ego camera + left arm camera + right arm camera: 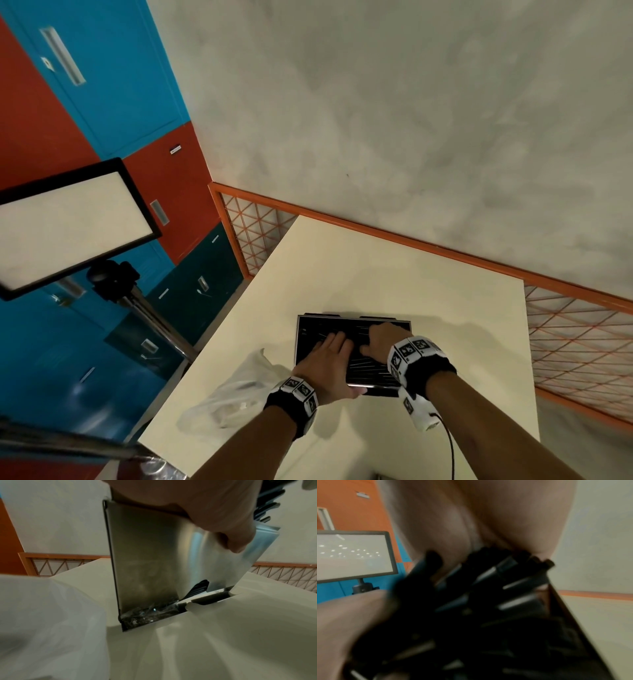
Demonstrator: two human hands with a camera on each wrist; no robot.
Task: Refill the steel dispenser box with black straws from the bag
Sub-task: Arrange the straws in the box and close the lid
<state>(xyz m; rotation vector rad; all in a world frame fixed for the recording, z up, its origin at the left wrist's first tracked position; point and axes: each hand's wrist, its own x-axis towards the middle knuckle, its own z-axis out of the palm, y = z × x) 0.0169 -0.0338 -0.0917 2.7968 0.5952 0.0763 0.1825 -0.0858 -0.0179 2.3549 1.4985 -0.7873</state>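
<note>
Steel, thin and brushed, frames the open dispenser box (352, 353) on the cream table (342, 267). From the head view the left hand (325, 363) lies flat, fingers straight, on the black straws (363, 368) inside, thumb hooked over the near rim; the right hand (383, 342) has fingers curled down among them. The crumpled translucent bag (233, 394) sits just left.

The left wrist view shows the box's smooth satin wall (150, 561) and a bottom slot.

The right wrist view, blurred, shows glossy straws (505, 588) under the fingers; whether they grip any, I cannot tell.

Likely levelling: press evenly, combing straws parallel.
</note>
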